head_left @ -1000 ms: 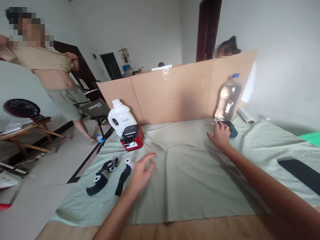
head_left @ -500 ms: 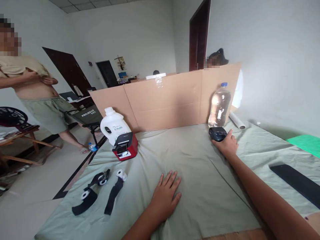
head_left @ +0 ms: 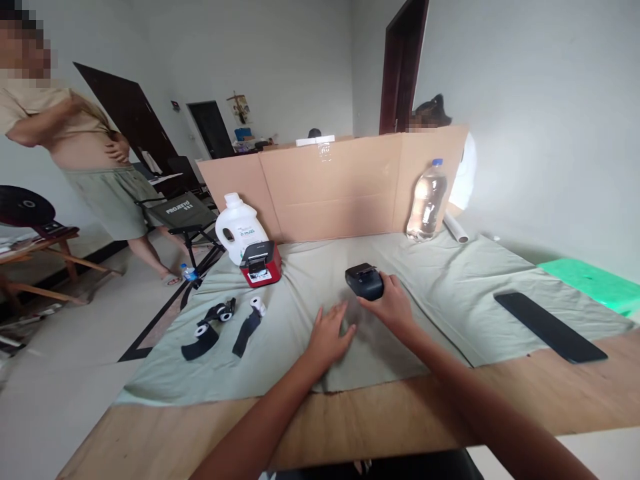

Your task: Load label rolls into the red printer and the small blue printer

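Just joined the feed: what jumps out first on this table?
The right hand grips a small black printer-like device mid-table on the green cloth, with the left hand flat beside it. A red device and white jug stand far left, and a water bottle by the cardboard screen.

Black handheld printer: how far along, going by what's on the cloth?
Done: the black handheld printer sits mid-cloth, well clear of the water bottle at the cardboard screen. In hand: the right hand grips it from behind; the left hand lies flat on the green cloth beside it. Left: the paper rolls and the red printer lie untouched to the left.
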### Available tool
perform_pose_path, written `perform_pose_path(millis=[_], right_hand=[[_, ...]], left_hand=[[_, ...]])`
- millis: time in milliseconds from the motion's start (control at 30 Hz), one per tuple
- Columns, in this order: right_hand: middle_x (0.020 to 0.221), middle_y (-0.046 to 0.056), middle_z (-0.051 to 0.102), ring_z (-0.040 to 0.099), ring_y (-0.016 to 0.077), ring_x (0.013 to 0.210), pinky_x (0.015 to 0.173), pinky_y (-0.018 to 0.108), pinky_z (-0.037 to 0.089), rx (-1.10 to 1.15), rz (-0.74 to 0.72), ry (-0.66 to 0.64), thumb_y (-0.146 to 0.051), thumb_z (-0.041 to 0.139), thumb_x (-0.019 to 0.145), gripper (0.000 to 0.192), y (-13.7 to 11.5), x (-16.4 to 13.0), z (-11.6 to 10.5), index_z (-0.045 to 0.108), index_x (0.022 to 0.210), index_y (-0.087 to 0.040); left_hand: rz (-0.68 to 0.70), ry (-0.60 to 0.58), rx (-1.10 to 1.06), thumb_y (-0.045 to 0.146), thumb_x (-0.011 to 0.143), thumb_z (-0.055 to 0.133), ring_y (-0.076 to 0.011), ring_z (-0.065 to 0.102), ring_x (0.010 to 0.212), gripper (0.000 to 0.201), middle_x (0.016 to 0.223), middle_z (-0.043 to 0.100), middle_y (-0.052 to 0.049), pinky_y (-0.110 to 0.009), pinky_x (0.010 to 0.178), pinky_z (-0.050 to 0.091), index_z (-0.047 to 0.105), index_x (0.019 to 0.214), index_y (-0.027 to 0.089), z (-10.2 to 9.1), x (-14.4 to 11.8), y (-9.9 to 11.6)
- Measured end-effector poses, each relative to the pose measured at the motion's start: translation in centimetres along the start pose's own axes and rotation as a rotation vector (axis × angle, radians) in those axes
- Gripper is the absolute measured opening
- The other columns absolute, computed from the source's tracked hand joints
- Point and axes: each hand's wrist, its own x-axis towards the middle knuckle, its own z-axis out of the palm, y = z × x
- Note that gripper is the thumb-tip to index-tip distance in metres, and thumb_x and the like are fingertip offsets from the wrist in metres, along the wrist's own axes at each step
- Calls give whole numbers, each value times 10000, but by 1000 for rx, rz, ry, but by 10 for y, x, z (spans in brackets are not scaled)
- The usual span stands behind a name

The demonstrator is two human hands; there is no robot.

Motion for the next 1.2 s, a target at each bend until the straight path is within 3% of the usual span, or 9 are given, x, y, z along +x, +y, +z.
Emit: perform_pose_path(millis=[167,300,500,700,900,1200], right_hand=[[1096,133,536,574,319,1027,881,437,513,24,-88,68,-490,709,737,788,-31,-34,13,468,1393,-126],[1090,143,483,500,339,1059,955,507,479,-12,-116,146,-442,693,757,793,-25,-43,31,409,1414,-99],[1110,145,473,487,329,1069,941,485,480,28,-53,153,-354,693,721,761,-12,-44,43,390,1373,-104],[1111,169,531,525,346,1061,904,481,475,-32,35,92,-399,729,681,734,-11,-44,43,430,1283,-102],[1236,227,575,551,399,1173,962,530,449,-22,111,-5,-453,746,692,834,-11,-39,43,383,1356,-104],[1389,240,527,536,387,1296,1022,535,471,253,94,-83,-471,734,718,941,-2,-35,42,300,1482,-134]], left_hand=[[-36,76,-297,228,949,413,-228,401,1472,644,1567,433,-108,-497,1291,101,311,1582,171,1,24,-16],[66,43,-292,112,870,433,-202,404,1470,711,1571,424,-70,-497,1296,78,350,1569,213,4,43,-28],[120,18,-253,95,885,414,-217,404,1470,691,1565,435,-72,-557,1279,75,368,1560,237,9,57,-33],[74,17,-170,124,917,394,-230,379,1485,624,1569,427,-115,-546,1276,107,406,1539,177,18,55,-33],[12,6,-91,137,938,370,-214,390,1479,600,1570,434,-98,-543,1271,97,413,1533,195,16,51,-30],[0,-11,-33,37,870,388,-229,429,1454,666,1524,506,-78,-565,1263,109,473,1499,237,8,54,-25]])
